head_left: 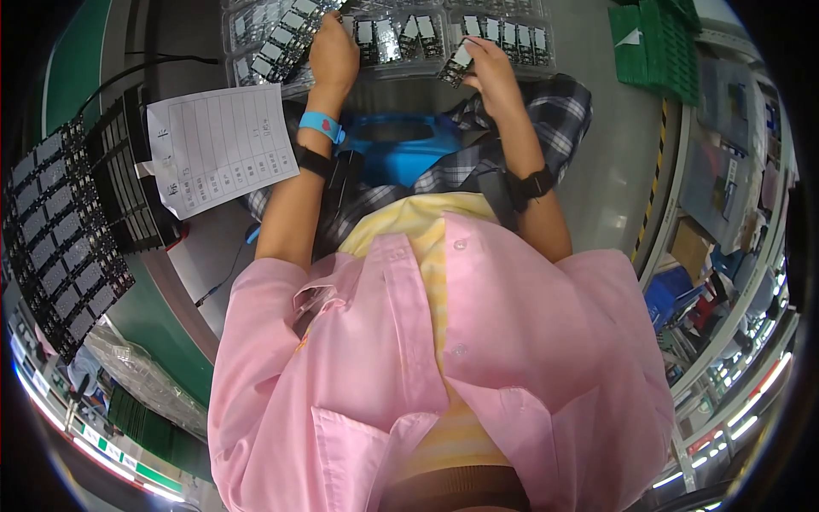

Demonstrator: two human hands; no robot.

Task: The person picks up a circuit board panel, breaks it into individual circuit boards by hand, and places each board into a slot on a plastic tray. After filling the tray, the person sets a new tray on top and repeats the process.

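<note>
My left hand [333, 55] grips the edge of a black circuit board panel [281, 44], which lies slanted with rows of white-silver rectangles on it. A single small circuit board [458, 65] with a pale top is pinched between the fingers of my right hand [493, 72]. Both hands are over the near edge of a clear plastic tray [392, 75], where several similar small boards [418, 32] stand in rows. The tips of my left fingers are partly hidden at the top of the view.
To the left, a printed paper form [223, 149] hangs by a black rack [141, 171], with a large circuit board panel [64, 230] beyond it. A blue plastic stool [405, 158] is between my knees. At right are a green crate [653, 55] and loaded shelves [725, 179].
</note>
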